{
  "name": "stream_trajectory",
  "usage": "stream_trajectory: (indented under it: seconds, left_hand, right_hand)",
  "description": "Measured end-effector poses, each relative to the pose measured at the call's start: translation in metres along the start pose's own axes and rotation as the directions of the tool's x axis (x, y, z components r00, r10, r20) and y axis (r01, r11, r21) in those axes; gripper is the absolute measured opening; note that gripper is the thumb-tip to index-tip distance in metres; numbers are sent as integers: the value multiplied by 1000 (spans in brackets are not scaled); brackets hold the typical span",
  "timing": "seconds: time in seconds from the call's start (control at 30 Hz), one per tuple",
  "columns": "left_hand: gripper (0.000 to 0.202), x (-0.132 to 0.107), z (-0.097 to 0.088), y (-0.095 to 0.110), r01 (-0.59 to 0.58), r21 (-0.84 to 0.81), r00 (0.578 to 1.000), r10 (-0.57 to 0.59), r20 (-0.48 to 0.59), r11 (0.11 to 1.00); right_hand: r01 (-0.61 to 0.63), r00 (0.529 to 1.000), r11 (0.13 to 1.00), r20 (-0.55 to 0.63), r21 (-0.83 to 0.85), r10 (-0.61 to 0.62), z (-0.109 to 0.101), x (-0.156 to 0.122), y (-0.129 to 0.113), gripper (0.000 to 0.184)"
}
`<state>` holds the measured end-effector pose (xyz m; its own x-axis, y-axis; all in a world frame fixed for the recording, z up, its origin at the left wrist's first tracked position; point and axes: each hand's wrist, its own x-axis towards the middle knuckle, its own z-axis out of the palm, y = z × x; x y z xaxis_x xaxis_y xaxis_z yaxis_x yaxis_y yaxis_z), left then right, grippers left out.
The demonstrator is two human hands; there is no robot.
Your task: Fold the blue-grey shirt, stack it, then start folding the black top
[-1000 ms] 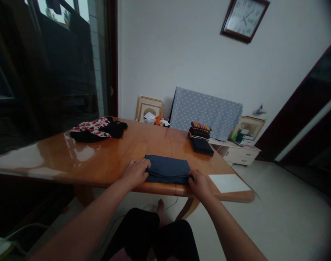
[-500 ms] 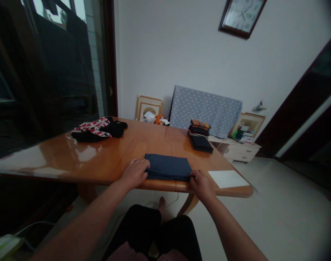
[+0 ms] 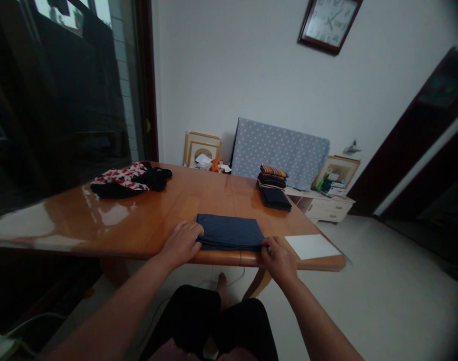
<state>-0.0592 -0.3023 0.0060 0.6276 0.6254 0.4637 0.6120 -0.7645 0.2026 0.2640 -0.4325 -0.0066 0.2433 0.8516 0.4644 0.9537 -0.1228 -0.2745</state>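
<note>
Fingers (image 3: pixel 199 231) of the left hand (image 3: pixel 181 243) lie close together over the left end of a folded dark blue cloth (image 3: pixel 229 230) in the head view, while those of the right hand (image 3: pixel 280 259) are drawn in at its near right corner; whether either hand truly pinches a layer or merely presses on the edge, I cannot tell. The cloth lies flat along the near edge of the wooden table (image 3: pixel 199 189), between the two hands, with a white sheet (image 3: pixel 311 246) beyond the right one. By its look it should be light, soft and limp, nothing to break, but the layers showing along the near side could slip out of line or open if only the top one were caught. A sound hold would be at both short ends, thumbs above and fingers beneath all the layers, or a flat palm under the middle; the polished tabletop would probably let it slide easily. The left thumb is hard to make out, the right fingertips are partly covered by their own hand, and the cloth's underside is hidden, so the number of folds and the kind of garment stay uncertain. The dim light blurs the weave, and both forearms are cut off by the frame.
</note>
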Motion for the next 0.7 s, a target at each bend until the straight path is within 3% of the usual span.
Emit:
stream_trajectory:
  seconds: [0.2, 0.43, 0.53, 0.7]
  left_hand:
    - [12, 0, -10, 4, -15, -46, 1000, 15, -3, 999]
    - [37, 29, -20, 0, 107, -194, 989, -125, -83, 975]
    - [39, 53, -7, 0, 105, -157, 988, -120, -94, 982]
    - [46, 76, 35, 5, 79, 3, 997, -79, 4, 997]
  right_hand:
    - [23, 999, 998, 36, 62, -25, -7, -2, -2, 18]
    - [-78, 994, 977, -62, 198, 92, -9, 17, 6, 33]
    - [-71, 994, 972, -68, 224, 88, -9, 35, -11, 37]
    - [-4, 1000, 972, -6, 237, 6, -5, 65, -64, 42]
